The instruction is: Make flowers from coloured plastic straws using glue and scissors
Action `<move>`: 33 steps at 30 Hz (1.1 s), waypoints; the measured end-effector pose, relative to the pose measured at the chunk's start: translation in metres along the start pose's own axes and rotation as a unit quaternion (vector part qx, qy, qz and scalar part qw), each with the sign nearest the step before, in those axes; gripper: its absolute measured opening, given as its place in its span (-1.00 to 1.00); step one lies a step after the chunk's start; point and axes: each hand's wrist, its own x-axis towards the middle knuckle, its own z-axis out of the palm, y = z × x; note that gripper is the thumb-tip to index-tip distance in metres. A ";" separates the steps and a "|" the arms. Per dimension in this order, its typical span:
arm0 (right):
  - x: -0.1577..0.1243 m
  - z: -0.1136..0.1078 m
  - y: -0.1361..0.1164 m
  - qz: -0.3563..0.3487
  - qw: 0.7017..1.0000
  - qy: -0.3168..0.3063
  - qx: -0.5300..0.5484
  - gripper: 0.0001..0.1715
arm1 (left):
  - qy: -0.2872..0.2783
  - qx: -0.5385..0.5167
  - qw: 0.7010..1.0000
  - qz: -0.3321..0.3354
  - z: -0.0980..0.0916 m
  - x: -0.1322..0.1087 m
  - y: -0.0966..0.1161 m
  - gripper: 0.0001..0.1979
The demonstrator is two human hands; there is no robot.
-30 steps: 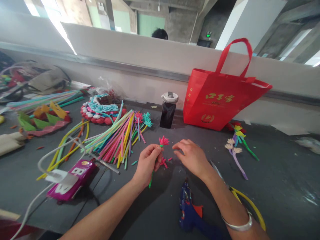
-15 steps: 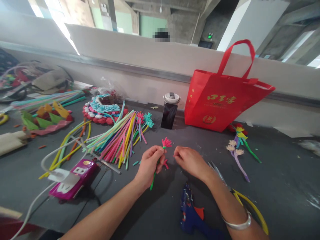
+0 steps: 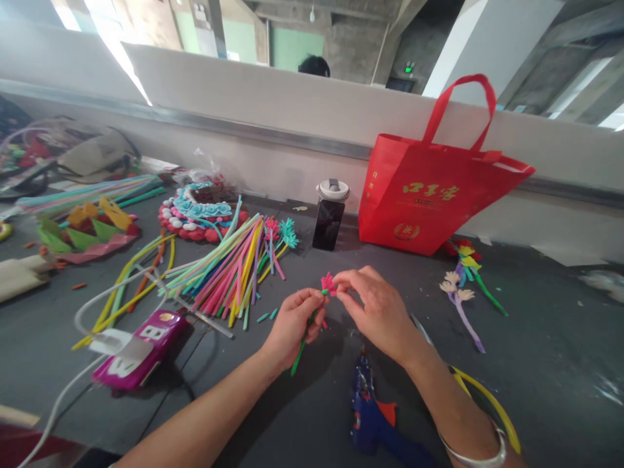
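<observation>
My left hand pinches a pink craft flower just under its head, and its green stem slants down below the fist. From the right, my right hand has thumb and forefinger closed at the petals' edge, seemingly on a pink petal. A small pink piece shows behind the left fingers, mostly hidden. Below the right hand a blue glue gun with an orange-red trigger lies on the dark table. Scissors are partly covered by my right forearm.
Bundled coloured pipe cleaners lie left of centre, near a purple power strip with white cables. A phone leans on a white-lidded cup. A red bag stands at the back right, with finished flowers in front.
My right hand has moved left and its fingers now meet the flower's petals; before, it was a little apart from them. The left hand keeps hold of the flower, tilted slightly rightward.
</observation>
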 end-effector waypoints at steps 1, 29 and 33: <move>0.000 0.002 -0.001 -0.002 1.000 0.002 -0.003 -0.78 | -0.001 0.002 1.000 -0.001 0.000 0.000 0.000 -0.81; -0.001 0.008 -0.004 -0.008 0.996 -0.003 -0.089 -0.87 | 0.011 0.080 0.996 0.046 0.004 -0.003 -0.001 -0.78; -0.001 0.008 -0.004 -0.013 0.995 -0.008 -0.101 -0.86 | 0.014 0.086 0.995 0.045 0.004 -0.003 -0.001 -0.79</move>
